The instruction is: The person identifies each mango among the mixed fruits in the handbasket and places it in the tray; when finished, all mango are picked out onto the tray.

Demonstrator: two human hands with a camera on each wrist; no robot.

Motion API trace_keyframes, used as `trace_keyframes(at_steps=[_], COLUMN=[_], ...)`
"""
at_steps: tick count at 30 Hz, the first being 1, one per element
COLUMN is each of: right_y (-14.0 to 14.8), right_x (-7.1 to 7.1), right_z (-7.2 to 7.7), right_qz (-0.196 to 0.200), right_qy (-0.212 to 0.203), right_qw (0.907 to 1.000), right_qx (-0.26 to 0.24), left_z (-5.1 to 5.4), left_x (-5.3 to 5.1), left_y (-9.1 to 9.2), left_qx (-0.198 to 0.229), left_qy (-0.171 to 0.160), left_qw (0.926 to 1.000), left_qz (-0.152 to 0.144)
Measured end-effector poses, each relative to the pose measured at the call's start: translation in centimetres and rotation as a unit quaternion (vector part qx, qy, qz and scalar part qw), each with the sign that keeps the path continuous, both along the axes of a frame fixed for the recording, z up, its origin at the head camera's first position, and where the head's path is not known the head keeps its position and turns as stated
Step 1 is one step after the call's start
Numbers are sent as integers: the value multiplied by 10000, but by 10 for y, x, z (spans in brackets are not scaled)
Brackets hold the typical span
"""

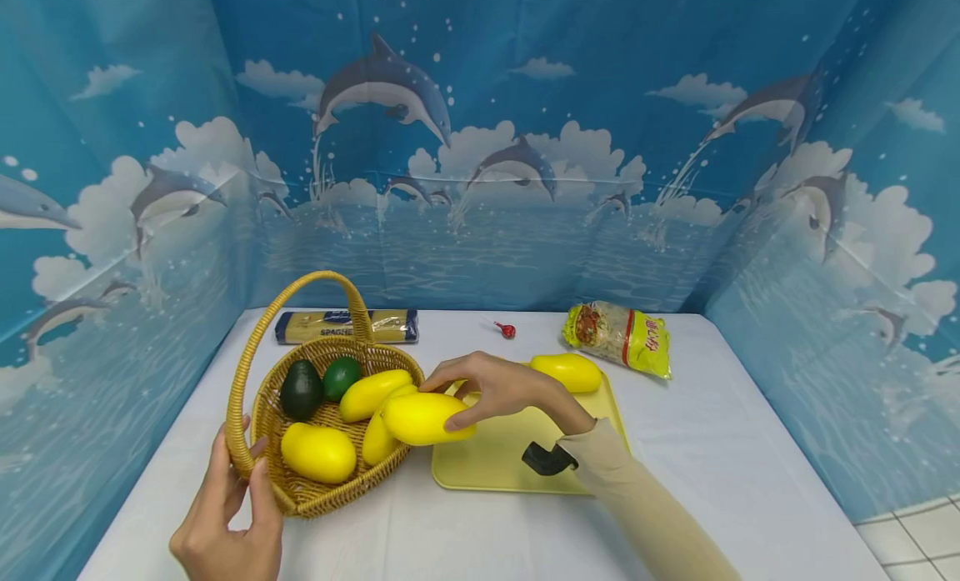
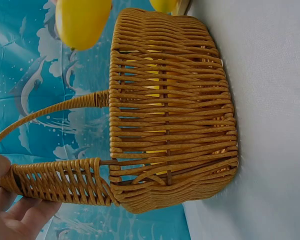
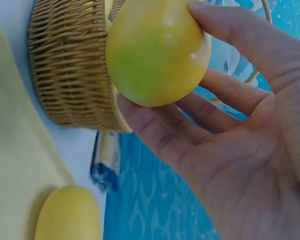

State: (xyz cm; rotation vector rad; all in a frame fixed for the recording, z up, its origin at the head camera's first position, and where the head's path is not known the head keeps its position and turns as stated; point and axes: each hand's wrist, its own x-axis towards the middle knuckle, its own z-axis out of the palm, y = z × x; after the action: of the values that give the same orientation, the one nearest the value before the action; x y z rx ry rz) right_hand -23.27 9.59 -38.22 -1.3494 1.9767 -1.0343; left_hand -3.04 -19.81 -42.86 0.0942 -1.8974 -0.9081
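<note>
My right hand (image 1: pixel 495 389) holds a yellow mango (image 1: pixel 420 419) between thumb and fingers, over the right rim of a wicker basket (image 1: pixel 337 504). In the right wrist view this mango (image 3: pixel 155 55) shows a greenish patch on its end. My left hand (image 1: pixel 232 514) grips the near-left part of the basket's arched handle (image 1: pixel 238 398); the left wrist view shows fingers behind the woven handle base (image 2: pixel 60 181). Inside the basket lie a dark avocado (image 1: pixel 302 390), a smaller green fruit (image 1: pixel 342 377) and yellow mangoes, among them one at the front (image 1: pixel 318 453) and one at the back (image 1: pixel 373 394).
Right of the basket lies a yellow tray (image 1: pixel 487 473) with another mango (image 1: pixel 567 372) at its far edge. Behind stand a spaghetti packet (image 1: pixel 393 325), a red lollipop (image 1: pixel 507 331) and a yellow-and-clear food bag (image 1: pixel 618 338). A dolphin-print curtain (image 1: pixel 480 256) encloses the white table (image 1: pixel 720 448).
</note>
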Motion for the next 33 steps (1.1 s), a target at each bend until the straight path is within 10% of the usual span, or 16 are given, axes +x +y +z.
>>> trace_keyframes(at_steps=[16,33], right_y=[54,73], right_x=[1,11], right_z=[-27,-51], right_qz=[-1098,-1430], right_qy=[-171,1400], right_qw=[9938,9780], right_qx=[-86,596], left_z=[2,1], left_x=[-1,2], left_y=[2,1], left_qx=[-54,-62], left_qy=[63,-53], left_qw=[10000,10000], left_qz=[-35,15])
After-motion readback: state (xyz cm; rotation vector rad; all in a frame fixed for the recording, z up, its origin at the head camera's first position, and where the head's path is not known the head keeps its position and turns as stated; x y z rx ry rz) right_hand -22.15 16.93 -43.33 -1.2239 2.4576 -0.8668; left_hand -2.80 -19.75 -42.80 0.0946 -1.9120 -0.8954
